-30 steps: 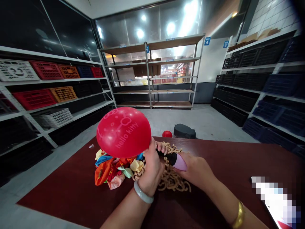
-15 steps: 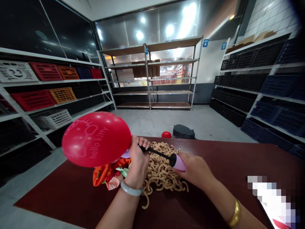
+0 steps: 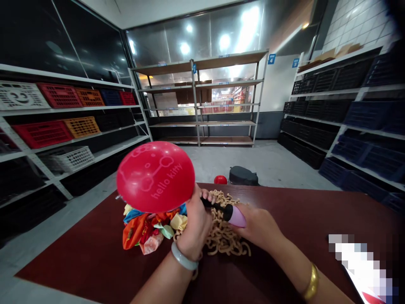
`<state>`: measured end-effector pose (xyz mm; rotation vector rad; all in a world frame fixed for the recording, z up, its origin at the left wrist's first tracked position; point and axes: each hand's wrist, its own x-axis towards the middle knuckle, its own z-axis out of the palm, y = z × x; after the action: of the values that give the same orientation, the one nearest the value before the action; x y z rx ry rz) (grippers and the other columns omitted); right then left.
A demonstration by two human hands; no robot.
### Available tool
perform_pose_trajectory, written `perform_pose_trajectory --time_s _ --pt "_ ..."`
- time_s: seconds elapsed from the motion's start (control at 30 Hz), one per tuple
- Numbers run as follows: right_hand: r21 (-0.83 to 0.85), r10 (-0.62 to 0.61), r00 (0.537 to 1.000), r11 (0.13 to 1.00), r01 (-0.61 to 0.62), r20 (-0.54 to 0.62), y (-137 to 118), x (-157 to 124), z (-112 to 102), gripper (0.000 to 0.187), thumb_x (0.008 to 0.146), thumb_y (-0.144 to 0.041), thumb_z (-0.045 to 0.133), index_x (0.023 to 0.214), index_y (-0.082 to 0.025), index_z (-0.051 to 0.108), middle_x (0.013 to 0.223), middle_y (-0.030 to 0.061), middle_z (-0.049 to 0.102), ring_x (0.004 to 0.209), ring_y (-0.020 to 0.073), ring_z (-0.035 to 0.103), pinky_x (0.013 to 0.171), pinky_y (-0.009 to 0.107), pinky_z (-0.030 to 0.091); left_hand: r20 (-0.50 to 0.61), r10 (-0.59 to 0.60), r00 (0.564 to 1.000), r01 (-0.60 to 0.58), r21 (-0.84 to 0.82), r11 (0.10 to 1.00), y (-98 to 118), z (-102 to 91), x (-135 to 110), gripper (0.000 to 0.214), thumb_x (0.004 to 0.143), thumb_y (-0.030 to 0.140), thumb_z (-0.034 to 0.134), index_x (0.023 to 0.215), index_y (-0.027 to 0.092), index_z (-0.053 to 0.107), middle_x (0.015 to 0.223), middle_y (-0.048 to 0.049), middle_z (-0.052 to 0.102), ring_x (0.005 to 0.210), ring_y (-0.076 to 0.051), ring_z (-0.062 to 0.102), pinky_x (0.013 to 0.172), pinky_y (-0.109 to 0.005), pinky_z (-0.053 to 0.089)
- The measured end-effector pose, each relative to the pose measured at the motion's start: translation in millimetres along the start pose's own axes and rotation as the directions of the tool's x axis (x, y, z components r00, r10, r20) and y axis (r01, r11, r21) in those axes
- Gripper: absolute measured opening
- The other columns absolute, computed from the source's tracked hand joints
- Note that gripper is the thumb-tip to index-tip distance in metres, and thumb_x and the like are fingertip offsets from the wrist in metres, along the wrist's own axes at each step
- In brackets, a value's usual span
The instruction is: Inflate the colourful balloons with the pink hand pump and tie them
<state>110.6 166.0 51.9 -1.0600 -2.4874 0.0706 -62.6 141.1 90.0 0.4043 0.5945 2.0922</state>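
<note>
An inflated red balloon (image 3: pixel 155 177) printed "hello kitty" floats above the table's left part. My left hand (image 3: pixel 199 219) is closed around the balloon's neck and the black end of a hand pump; the join is hidden by my fingers. My right hand (image 3: pixel 259 223) grips the lilac body of the balloon pump (image 3: pixel 237 217). A short stretch of black shaft shows between my hands. Beneath them lies a heap of beige, curly pieces (image 3: pixel 226 240). Left of my left wrist is a pile of crumpled colourful cloth-like pieces (image 3: pixel 136 230), partly behind the balloon.
The dark red table (image 3: pixel 300 219) fills the foreground, with a blurred-out flat object (image 3: pixel 363 266) at its right. Beyond its far edge are a red round thing (image 3: pixel 220 179) and a dark case (image 3: pixel 243 175) on the floor. Shelves with crates (image 3: pixel 60 95) line the sides.
My left hand has moved right with the balloon, towards my nearly still right hand. Less of the pump's black shaft shows between them. More of the colourful pile is uncovered.
</note>
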Motion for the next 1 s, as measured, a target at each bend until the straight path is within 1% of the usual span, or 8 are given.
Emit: perform_pose_trajectory --time_s 0.17,0.23,0.3,0.5,0.67,0.8,0.9,1.0 --pt "-0.042 -0.029 1.000 0.999 0.029 -0.004 8 1 -2 0.049 0.077 -0.054 0.057 0.118 -0.027 0.054 0.103 0.0058 0.069 0.086 0.0243 0.066 0.069 0.033 0.046 -0.001 0.123 0.992 -0.122 -0.069 0.990 54 -18.7 37 0.040 0.080 0.034 0.065 0.062 0.019 0.032 0.048 0.0075 0.033 0.039 -0.006 0.034 0.041 -0.021 0.027" --pt "-0.057 -0.030 1.000 0.998 0.029 -0.004 9 1 -2 0.049 0.077 -0.055 0.056 0.118 -0.026 0.054 0.101 0.0061 0.069 0.085 0.0246 0.066 0.069 0.033 0.046 0.000 0.168 0.986 -0.167 -0.074 0.983 66 -25.1 46 0.042 0.076 0.037 0.068 0.063 0.020 0.033 0.049 0.0079 0.033 0.039 -0.006 0.035 0.041 -0.020 0.027" --pt "-0.075 -0.023 1.000 0.997 0.023 0.002 9 1 -2 0.048 0.078 -0.055 0.056 0.116 -0.026 0.054 0.097 0.0062 0.069 0.082 0.0246 0.066 0.067 0.033 0.045 -0.002 0.171 0.985 -0.171 -0.074 0.983 68 -29.2 50 0.043 0.076 0.037 0.068 0.063 0.020 0.032 0.049 0.0082 0.033 0.039 -0.006 0.035 0.040 -0.020 0.026" --pt "-0.123 -0.027 0.999 0.992 0.030 0.026 9 -1 -4 0.042 0.079 -0.053 0.055 0.109 -0.024 0.055 0.091 0.0059 0.069 0.076 0.0230 0.065 0.061 0.031 0.041 -0.024 0.075 0.997 -0.077 -0.111 0.991 34 -26.4 39 0.037 0.086 0.031 0.057 0.062 0.019 0.032 0.048 0.0074 0.032 0.039 -0.006 0.034 0.042 -0.020 0.027" --pt "-0.109 -0.001 0.999 0.994 0.005 0.036 3 -2 -2 0.041 0.079 -0.052 0.055 0.108 -0.024 0.053 0.092 0.0055 0.068 0.077 0.0239 0.065 0.061 0.031 0.041 -0.007 -0.003 1.000 0.002 -0.070 0.998 -5 -5.5 5 0.039 0.083 0.035 0.061 0.061 0.019 0.034 0.050 0.0062 0.033 0.042 -0.007 0.035 0.044 -0.022 0.031" --pt "-0.061 0.016 0.999 0.998 -0.013 0.043 -1 -3 -1 0.035 0.078 -0.047 0.057 0.104 -0.023 0.054 0.092 0.0048 0.069 0.077 0.0238 0.066 0.061 0.031 0.042 0.045 -0.035 0.998 0.036 -0.037 0.999 -28 6.3 -17 0.039 0.080 0.040 0.065 0.062 0.018 0.038 0.053 0.0053 0.035 0.045 -0.008 0.037 0.047 -0.022 0.033" --pt "-0.047 -0.001 1.000 0.999 0.002 0.028 -2 -3 -3 0.043 0.078 -0.043 0.058 0.115 -0.022 0.052 0.098 0.0068 0.068 0.083 0.0240 0.065 0.066 0.032 0.045 0.053 -0.068 0.996 0.070 -0.039 0.997 -37 2.7 -19 0.038 0.079 0.042 0.065 0.063 0.019 0.040 0.053 0.0048 0.037 0.047 -0.009 0.038 0.048 -0.023 0.035" --pt "-0.031 -0.100 0.995 0.995 0.099 -0.014 -5 -3 -5 0.062 0.079 -0.034 0.058 0.137 -0.028 0.036 0.116 0.0077 0.062 0.096 0.0231 0.062 0.075 0.033 0.048 -0.017 -0.066 0.998 0.066 -0.041 0.997 -44 -4.2 -17 0.036 0.078 0.038 0.067 0.062 0.018 0.042 0.054 0.0043 0.042 0.049 -0.009 0.042 0.053 -0.023 0.039"
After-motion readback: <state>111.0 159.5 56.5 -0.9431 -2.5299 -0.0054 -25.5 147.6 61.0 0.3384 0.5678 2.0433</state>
